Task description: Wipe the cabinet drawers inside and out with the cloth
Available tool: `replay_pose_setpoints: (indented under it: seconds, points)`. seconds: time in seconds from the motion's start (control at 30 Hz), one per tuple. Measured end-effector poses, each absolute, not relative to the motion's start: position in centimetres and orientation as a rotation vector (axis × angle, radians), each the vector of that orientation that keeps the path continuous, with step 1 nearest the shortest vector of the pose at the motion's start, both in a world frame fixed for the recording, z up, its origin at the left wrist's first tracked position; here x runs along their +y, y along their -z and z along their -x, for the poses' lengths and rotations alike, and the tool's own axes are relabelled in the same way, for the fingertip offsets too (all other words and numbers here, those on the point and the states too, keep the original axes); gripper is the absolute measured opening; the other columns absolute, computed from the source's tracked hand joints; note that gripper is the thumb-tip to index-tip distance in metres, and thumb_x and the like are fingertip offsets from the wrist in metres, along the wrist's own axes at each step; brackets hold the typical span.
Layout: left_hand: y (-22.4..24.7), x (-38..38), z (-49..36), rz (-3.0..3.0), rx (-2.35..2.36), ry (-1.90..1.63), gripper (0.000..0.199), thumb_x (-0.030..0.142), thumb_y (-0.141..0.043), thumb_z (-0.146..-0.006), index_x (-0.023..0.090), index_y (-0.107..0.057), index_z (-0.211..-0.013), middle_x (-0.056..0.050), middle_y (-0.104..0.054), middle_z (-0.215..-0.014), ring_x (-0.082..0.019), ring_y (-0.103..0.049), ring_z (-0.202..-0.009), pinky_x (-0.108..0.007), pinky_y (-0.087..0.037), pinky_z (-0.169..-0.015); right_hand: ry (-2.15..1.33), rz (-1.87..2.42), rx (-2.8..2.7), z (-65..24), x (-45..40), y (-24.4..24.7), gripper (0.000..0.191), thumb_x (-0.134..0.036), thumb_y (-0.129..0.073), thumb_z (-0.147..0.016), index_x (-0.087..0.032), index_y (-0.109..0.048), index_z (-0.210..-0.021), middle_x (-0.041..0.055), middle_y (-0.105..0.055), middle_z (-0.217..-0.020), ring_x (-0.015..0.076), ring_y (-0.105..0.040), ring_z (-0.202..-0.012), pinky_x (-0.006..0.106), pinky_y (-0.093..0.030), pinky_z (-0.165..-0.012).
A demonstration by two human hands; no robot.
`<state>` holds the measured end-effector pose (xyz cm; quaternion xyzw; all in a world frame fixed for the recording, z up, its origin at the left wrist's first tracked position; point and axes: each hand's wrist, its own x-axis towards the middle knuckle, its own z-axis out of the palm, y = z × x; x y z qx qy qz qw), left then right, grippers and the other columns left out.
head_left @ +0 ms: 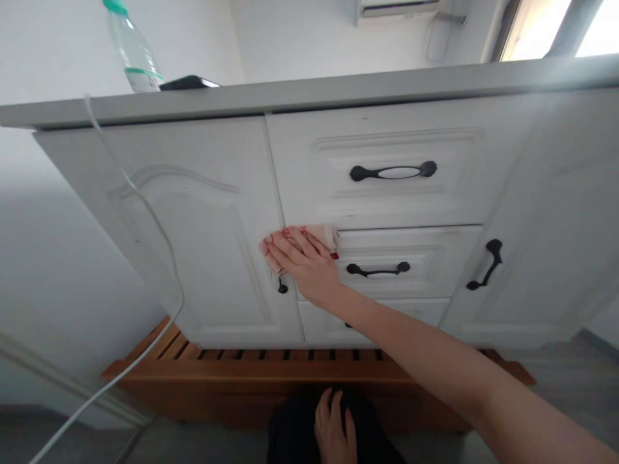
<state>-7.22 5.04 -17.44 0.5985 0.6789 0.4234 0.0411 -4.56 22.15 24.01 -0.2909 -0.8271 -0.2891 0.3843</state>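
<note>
My right hand presses a folded pale pink cloth against the front of a white cabinet. The cloth lies over the seam between the left door and the drawers, just below the top drawer. The left door's black handle shows only partly beneath the cloth and hand. My left hand rests on a dark-clothed leg at the bottom, fingers stretched out and holding nothing.
A slatted wooden bench stands in front of the cabinet's base. A white cable hangs from the grey top across the left side. A plastic bottle and a dark phone-like object are on top. Black handles stick out.
</note>
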Motion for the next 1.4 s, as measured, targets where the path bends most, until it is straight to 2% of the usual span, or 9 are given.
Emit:
replay_pose_setpoints:
  seconds: [0.2, 0.4, 0.57, 0.77, 0.9, 1.07, 1.23, 1.33, 1.4]
  points:
    - [16.9, 4.7, 7.7, -1.783, 2.053, -1.219, 0.038, 0.032, -0.045, -0.096, 0.022, -0.071, -0.121, -0.015, -0.065, -0.131, -0.028, -0.063, -0.121, -0.05, -0.053, -0.103, 0.779, 0.622, -2.293, 1.0, 22.3, -24.6, 0.04, -0.024, -0.043, -0.106, -0.03, -0.057, -0.143, -0.0074, -0.054, -0.153, 0.0172, -0.041, -0.146, 0.038, -0.035, -0.117]
    - [16.8, 4.8, 7.6, -1.801, 2.048, -1.203, 0.039, 0.032, -0.043, -0.097, 0.021, -0.071, -0.122, -0.014, -0.066, -0.129, -0.028, -0.063, -0.12, -0.05, -0.054, -0.102, 0.882, 0.791, -2.263, -9.5, 21.6, -24.4, 0.037, -0.02, -0.058, -0.099, -0.038, -0.067, -0.13, -0.0018, -0.057, -0.151, 0.0229, -0.047, -0.137, 0.041, -0.039, -0.104]
    - [17.7, 4.7, 8.5, -1.877, 1.999, -1.145, 0.039, 0.033, -0.045, -0.097, 0.023, -0.07, -0.125, -0.013, -0.066, -0.13, -0.026, -0.065, -0.12, -0.047, -0.055, -0.101, 0.912, 1.085, -2.105, -18.4, 20.7, -22.4, 0.039, -0.014, -0.056, -0.097, -0.041, -0.074, -0.119, -0.0003, -0.058, -0.147, 0.0261, -0.047, -0.134, 0.043, -0.037, -0.109]
    - [18.2, 4.8, 8.0, -1.89, 2.001, -1.199, 0.039, 0.034, -0.046, -0.096, 0.023, -0.072, -0.123, -0.013, -0.068, -0.126, -0.027, -0.066, -0.116, -0.047, -0.056, -0.099, 0.962, 1.323, -1.834, -24.5, 19.8, -16.7, 0.042, -0.01, -0.049, -0.095, -0.031, -0.076, -0.118, 0.0097, -0.056, -0.142, 0.0312, -0.044, -0.133, 0.052, -0.04, -0.112]
    - [17.7, 4.8, 6.9, -1.804, 2.058, -1.29, 0.039, 0.032, -0.042, -0.097, 0.022, -0.073, -0.12, -0.013, -0.068, -0.125, -0.027, -0.065, -0.116, -0.048, -0.054, -0.101, 0.873, 1.367, -1.815, -23.9, 18.5, -12.0, 0.046, -0.008, -0.046, -0.092, -0.029, -0.074, -0.122, 0.012, -0.056, -0.138, 0.0322, -0.045, -0.13, 0.057, -0.043, -0.11]
    - [17.2, 4.5, 6.3, -1.766, 2.05, -1.311, 0.039, 0.032, -0.042, -0.096, 0.024, -0.073, -0.12, -0.012, -0.067, -0.125, -0.027, -0.064, -0.116, -0.046, -0.053, -0.101, 0.499, 1.415, -1.884, -21.5, 15.8, -9.8, 0.06, -0.001, -0.037, -0.086, -0.026, -0.07, -0.13, 0.0143, -0.058, -0.133, 0.0288, -0.057, -0.117, 0.052, -0.053, -0.1]
    - [16.9, 4.5, 6.5, -1.753, 2.071, -1.329, 0.038, 0.03, -0.044, -0.095, 0.025, -0.073, -0.119, -0.012, -0.068, -0.124, -0.026, -0.064, -0.115, -0.045, -0.054, -0.1, 0.184, 1.051, -2.071, -14.1, 11.9, -14.7, 0.061, -0.004, -0.042, -0.089, -0.034, -0.065, -0.137, 0.0078, -0.061, -0.131, 0.0256, -0.061, -0.116, 0.044, -0.055, -0.097]
    - [16.8, 4.4, 6.9, -1.792, 2.006, -1.215, 0.039, 0.031, -0.047, -0.094, 0.026, -0.071, -0.123, -0.011, -0.068, -0.126, -0.027, -0.065, -0.117, -0.045, -0.055, -0.1, 0.369, 0.875, -1.919, -7.9, 12.7, -19.8, 0.055, -0.01, -0.047, -0.097, -0.036, -0.058, -0.144, 0.0085, -0.06, -0.129, 0.0256, -0.059, -0.117, 0.043, -0.051, -0.1]
    - [16.9, 4.3, 7.0, -1.78, 1.99, -1.179, 0.04, 0.032, -0.046, -0.095, 0.025, -0.07, -0.126, -0.012, -0.067, -0.129, -0.027, -0.063, -0.12, -0.047, -0.054, -0.102, 0.542, 0.814, -1.739, -4.0, 15.4, -22.6, 0.047, -0.015, -0.051, -0.099, -0.035, -0.062, -0.14, 0.0086, -0.06, -0.123, 0.0246, -0.058, -0.116, 0.041, -0.049, -0.1]
